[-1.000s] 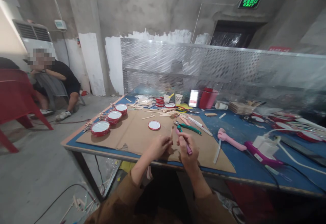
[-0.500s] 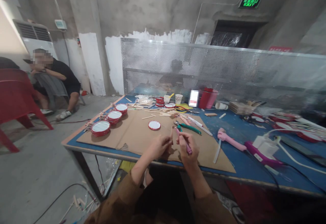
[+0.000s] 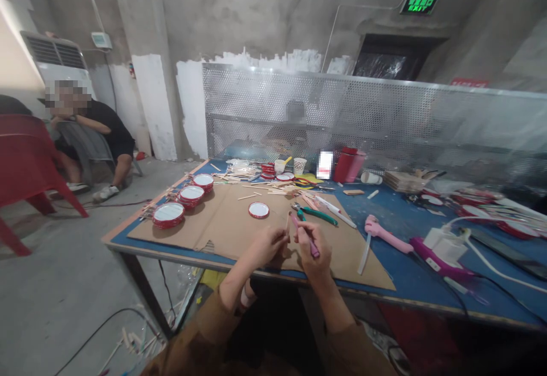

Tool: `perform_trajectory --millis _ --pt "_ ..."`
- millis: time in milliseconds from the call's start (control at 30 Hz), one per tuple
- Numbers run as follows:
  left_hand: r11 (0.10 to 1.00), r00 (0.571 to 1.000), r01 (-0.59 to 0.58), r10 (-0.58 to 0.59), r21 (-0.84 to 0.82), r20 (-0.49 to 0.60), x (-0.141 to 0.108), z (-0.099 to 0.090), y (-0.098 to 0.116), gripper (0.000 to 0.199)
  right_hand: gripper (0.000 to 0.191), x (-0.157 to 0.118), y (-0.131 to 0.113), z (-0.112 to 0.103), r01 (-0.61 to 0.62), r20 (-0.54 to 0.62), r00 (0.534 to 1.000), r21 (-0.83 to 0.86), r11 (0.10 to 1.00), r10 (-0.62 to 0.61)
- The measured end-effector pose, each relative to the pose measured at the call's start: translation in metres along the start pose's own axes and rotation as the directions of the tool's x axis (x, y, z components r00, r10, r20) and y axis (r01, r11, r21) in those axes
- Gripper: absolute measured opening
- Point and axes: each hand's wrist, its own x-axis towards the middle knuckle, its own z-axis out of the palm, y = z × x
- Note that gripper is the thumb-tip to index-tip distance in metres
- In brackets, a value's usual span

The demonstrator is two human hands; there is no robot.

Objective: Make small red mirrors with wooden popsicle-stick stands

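Note:
My left hand pinches a thin, light wooden stick upright over the cardboard sheet. Closed round a slim pinkish-purple tool, my right hand holds it slanted up to the left. The tool's tip is close to the stick's top; whether they touch I cannot tell, nor what kind of tool it is. A red-rimmed white disc lies just beyond my left hand. Green-handled pliers rest beyond my right hand.
Several small red drums with sticks line the left edge. A pink glue gun and a purple power strip with plugs lie right. Loose sticks, paper cups and a red bottle stand behind. A seated person is at far left.
The purple tool and my right hand have shifted very slightly to the left, towards the stick. My left hand stays almost still.

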Motion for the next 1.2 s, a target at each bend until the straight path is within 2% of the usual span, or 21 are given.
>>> perform_trajectory --millis 133,300,433,567,733,900,1067,1200 --pt "1.0 1.0 -0.006 0.006 -0.004 -0.003 0.0002 0.0014 -0.0025 0.025 0.019 -0.0005 0.0002 0.0001 -0.005 -0.05 0.999 -0.007 1.0 0.005" --pt "1.0 1.0 -0.025 0.025 -0.005 -0.015 0.0001 0.0029 -0.0046 0.023 0.019 -0.0004 -0.0003 0.0006 0.0 0.001 1.0 -0.012 1.0 0.0" --pt "1.0 1.0 -0.023 0.023 -0.016 -0.005 -0.001 0.0012 -0.0027 0.024 0.019 -0.0004 -0.0012 0.0003 -0.018 -0.058 0.998 -0.012 1.0 0.017" --pt "1.0 1.0 -0.016 0.016 0.007 0.003 -0.0008 0.0007 -0.0023 0.026 0.018 0.0003 -0.0024 0.0003 0.021 -0.009 1.0 -0.016 1.0 -0.021" --pt "1.0 1.0 -0.014 0.014 0.009 -0.006 -0.0001 0.0017 -0.0031 0.026 0.018 0.0003 -0.0026 0.0007 0.006 -0.053 0.999 -0.045 0.999 -0.009" --pt "1.0 1.0 -0.008 0.008 0.011 -0.008 -0.0002 0.0025 -0.004 0.026 0.017 0.0 -0.0011 0.001 0.047 -0.001 0.999 -0.05 0.998 -0.047" --pt "1.0 1.0 -0.002 0.002 0.0 -0.003 -0.0007 0.0012 -0.0023 0.025 0.017 -0.0001 -0.0009 0.0009 0.011 -0.061 0.998 -0.046 0.999 -0.014" --pt "1.0 1.0 -0.016 0.016 0.001 -0.003 0.0005 0.0019 -0.003 0.025 0.017 0.0001 -0.0011 0.0008 0.038 -0.022 0.999 -0.041 0.998 -0.039"
